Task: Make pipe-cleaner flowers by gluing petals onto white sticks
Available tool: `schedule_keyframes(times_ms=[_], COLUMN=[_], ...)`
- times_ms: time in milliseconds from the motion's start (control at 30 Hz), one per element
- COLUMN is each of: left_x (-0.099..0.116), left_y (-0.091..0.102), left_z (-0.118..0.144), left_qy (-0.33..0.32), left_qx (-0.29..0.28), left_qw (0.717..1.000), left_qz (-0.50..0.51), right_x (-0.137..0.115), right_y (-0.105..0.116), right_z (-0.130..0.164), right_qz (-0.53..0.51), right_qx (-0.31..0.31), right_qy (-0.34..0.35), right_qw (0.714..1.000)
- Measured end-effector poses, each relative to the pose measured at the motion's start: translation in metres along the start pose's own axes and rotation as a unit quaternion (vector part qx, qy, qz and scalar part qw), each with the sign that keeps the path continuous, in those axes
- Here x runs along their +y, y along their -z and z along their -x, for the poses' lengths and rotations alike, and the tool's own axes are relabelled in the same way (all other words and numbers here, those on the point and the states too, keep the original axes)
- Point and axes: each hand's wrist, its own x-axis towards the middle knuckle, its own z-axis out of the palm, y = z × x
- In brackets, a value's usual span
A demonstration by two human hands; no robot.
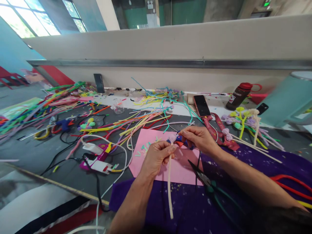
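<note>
My left hand (pixel 159 154) pinches a cream pipe-cleaner stem (pixel 169 191), which hangs down below the fingers. A small pale lilac pipe-cleaner flower (pixel 172 137) sits at its top, just above my thumb. To the right, my right hand (pixel 200 138) is closed in a pinch close to the flower; what its fingertips hold, if anything, is too small to make out. A blue and orange tool, perhaps a glue gun (pixel 180 142), lies behind and between the hands, partly hidden. Underneath is a pink sheet (pixel 143 167) with small green and yellow cut pieces (pixel 146 148).
Green-handled pliers (pixel 207 182) lie on purple cloth (pixel 161 201). A power strip (pixel 97 159) with cables lies left. Pipe cleaners (pixel 143 120) spread behind. A phone (pixel 201 105), a brown bottle (pixel 239 96) and finished flowers (pixel 241 118) stand or lie right.
</note>
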Motion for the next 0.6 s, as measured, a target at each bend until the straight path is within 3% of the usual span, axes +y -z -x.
schedule_keyframes(times_ms=[467, 600], left_x=[0.0003, -0.0001], left_y=[-0.0008, -0.0010], left_z=[-0.0009, -0.0024], left_qy=[-0.001, -0.015], left_qx=[0.009, 0.009], left_qw=[1.000, 0.999], left_qz=[0.010, 0.029], right_x=[0.0001, 0.0034], right_y=[0.0023, 0.0042], right_z=[0.0015, 0.0001], right_qz=[0.064, 0.086], right_qx=[-0.001, -0.042], right_qy=[0.005, 0.012], right_qw=[0.998, 0.995])
